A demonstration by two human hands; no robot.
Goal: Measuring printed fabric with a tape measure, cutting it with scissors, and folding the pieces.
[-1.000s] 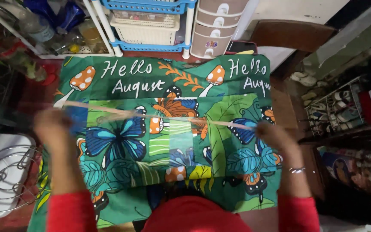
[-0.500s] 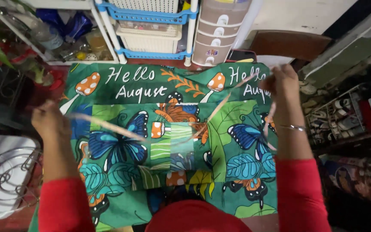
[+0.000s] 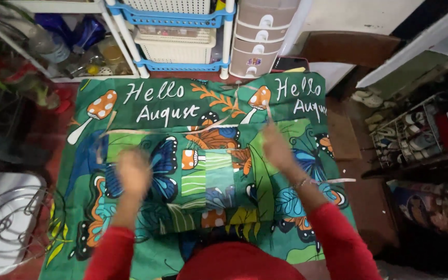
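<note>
A green cloth (image 3: 130,103) printed with butterflies, mushrooms and white lettering lies spread on the floor. A folded bundle of the same fabric (image 3: 203,181) rests on its middle. A thin pale strip (image 3: 182,130) runs across above the bundle. My right hand (image 3: 278,150) is closed on the strip near its right part, and a loose end (image 3: 338,180) pokes out by my wrist. My left hand (image 3: 133,173) hovers over the bundle's left side, blurred by motion; its grip cannot be made out. Both sleeves are red.
Blue-and-white plastic shelves with baskets (image 3: 175,36) and a small drawer tower (image 3: 260,39) stand beyond the cloth. A white wire rack (image 3: 6,228) sits at the left. A shoe rack (image 3: 410,135) and a brown mat (image 3: 346,137) are at the right.
Both hands have moved inward over the folded bundle. The right hand came down from the cloth's far right corner, and the strip now lies lower and more level across the cloth.
</note>
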